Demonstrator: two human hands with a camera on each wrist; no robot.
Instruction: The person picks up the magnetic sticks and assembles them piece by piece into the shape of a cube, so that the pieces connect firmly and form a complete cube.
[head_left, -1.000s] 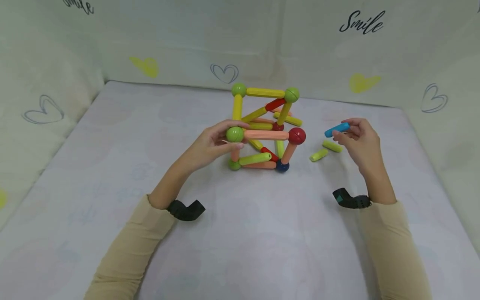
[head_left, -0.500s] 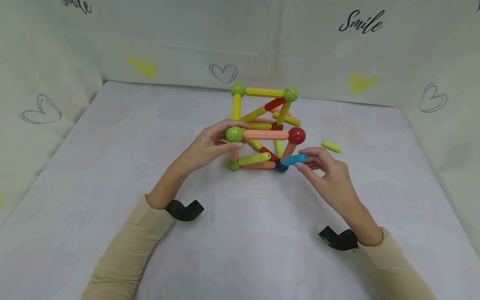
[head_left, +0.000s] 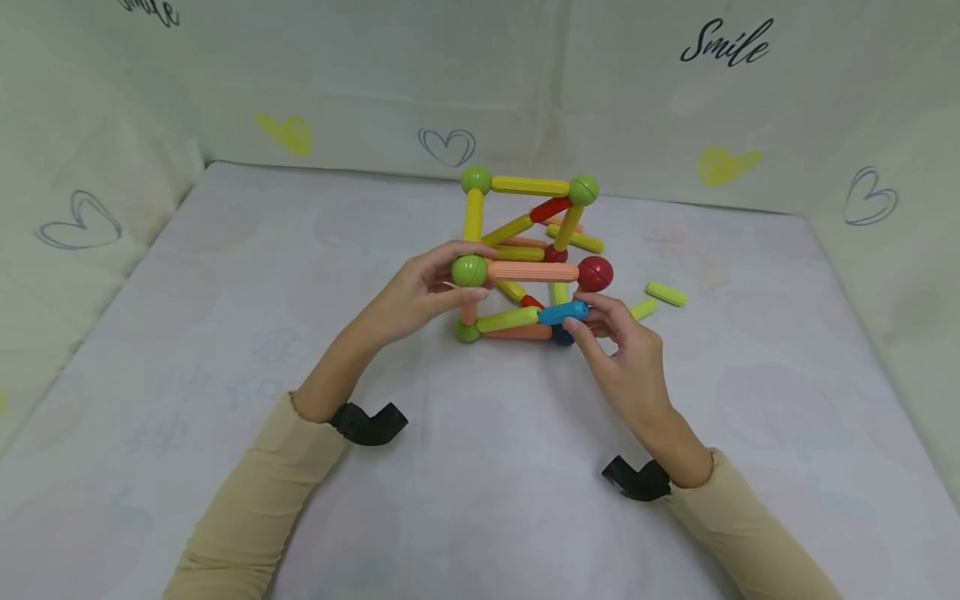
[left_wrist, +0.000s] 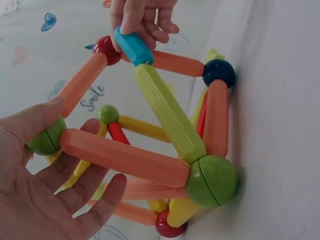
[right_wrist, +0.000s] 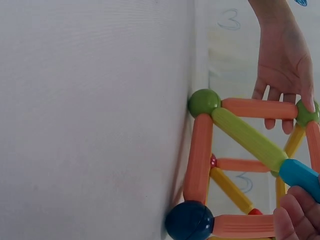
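A frame of coloured magnetic sticks and balls stands on the table. My left hand (head_left: 420, 292) holds the green ball (head_left: 469, 271) at its upper front left corner, thumb in front and fingers behind. My right hand (head_left: 630, 358) pinches a short blue magnetic stick (head_left: 564, 313) between thumb and fingers. The blue stick's end meets the upper end of a lime stick (left_wrist: 170, 112), which slants up from the lower green ball (left_wrist: 212, 181). A red ball (head_left: 596, 273) sits above the right fingers. The dark blue ball (right_wrist: 189, 221) at the lower right corner is partly hidden in the head view.
Short lime sticks (head_left: 666, 293) lie on the table right of the frame, one partly behind the right hand. A yellow stick (head_left: 581, 239) and a pink one lie behind the frame. A printed cloth wall (head_left: 360, 92) borders the table's far edge.
My right hand has carried the blue stick leftward and nearer, from above the loose lime sticks to the free end of the slanted lime stick. The left hand has stayed on the green ball.
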